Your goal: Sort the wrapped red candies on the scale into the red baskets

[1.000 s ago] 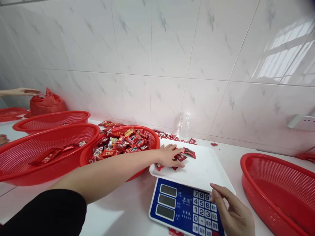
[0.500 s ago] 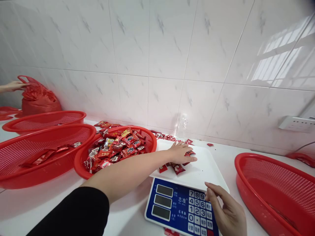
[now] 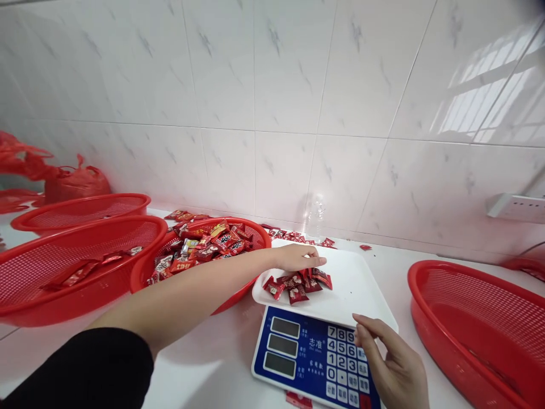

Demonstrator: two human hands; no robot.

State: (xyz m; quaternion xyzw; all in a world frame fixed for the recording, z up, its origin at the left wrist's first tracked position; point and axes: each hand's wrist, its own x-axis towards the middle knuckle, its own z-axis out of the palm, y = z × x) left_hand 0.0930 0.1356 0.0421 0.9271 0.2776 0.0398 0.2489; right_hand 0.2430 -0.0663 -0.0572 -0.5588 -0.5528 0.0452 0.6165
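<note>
Curled above a small pile of red wrapped candies (image 3: 298, 287), my left hand (image 3: 300, 257) is over the white tray (image 3: 353, 272) of the scale. Its fingers look bunched and point down. Whether a candy is inside them is hidden. The pile lies on the left part of the tray. My right hand (image 3: 394, 363) is near the tray's front edge, beside the blue keypad panel (image 3: 310, 358) of the scale. Its thumb and forefinger are drawn close together, with nothing seen between them. The scale's display windows (image 3: 281, 345) look dark.
Left of the scale is a red basket (image 3: 260, 233) heaped with wrapped candies. Two more red baskets (image 3: 159, 227) (image 3: 128, 197) stand farther left. Another red basket (image 3: 426, 272) is at right. Behind the tray are loose candies and a clear bottle (image 3: 315, 216). Red bags (image 3: 80, 184) sit far left.
My left hand has drawn back left and its spread fingers have bunched. More of the candy pile shows. My right hand stays put. At far left, another person's hand has left the view as red bags shifted.
</note>
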